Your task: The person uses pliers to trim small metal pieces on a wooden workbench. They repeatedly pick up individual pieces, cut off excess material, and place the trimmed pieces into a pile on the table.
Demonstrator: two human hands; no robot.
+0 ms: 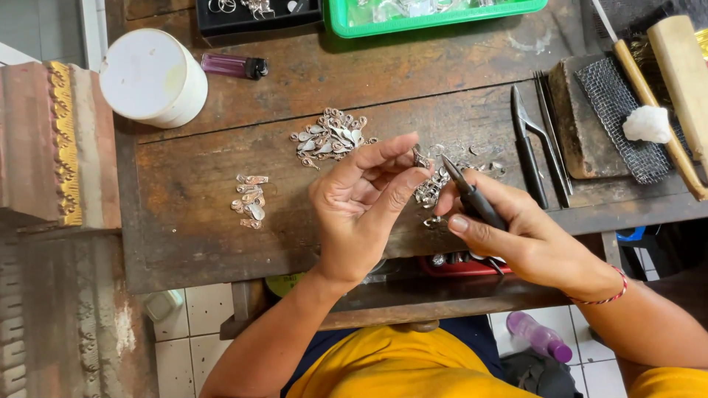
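Note:
My left hand (365,199) pinches a small silver jewellery piece (419,158) between thumb and fingertips over a worn wooden workbench (199,177). My right hand (516,236) grips black-handled tweezers (472,195), whose tip points up at the silver piece. Loose silver pieces (435,193) lie on the bench just under both hands. A larger heap of silver pieces (330,137) sits behind my left hand. A small cluster of silver pieces (251,200) lies to its left.
A white round container (153,77) and a purple lighter (234,65) stand at the back left. A green tray (435,16) and a black tray (258,13) sit along the far edge. Black pliers (529,147), a wire-mesh block (616,118) and wooden-handled tools (664,110) lie at the right.

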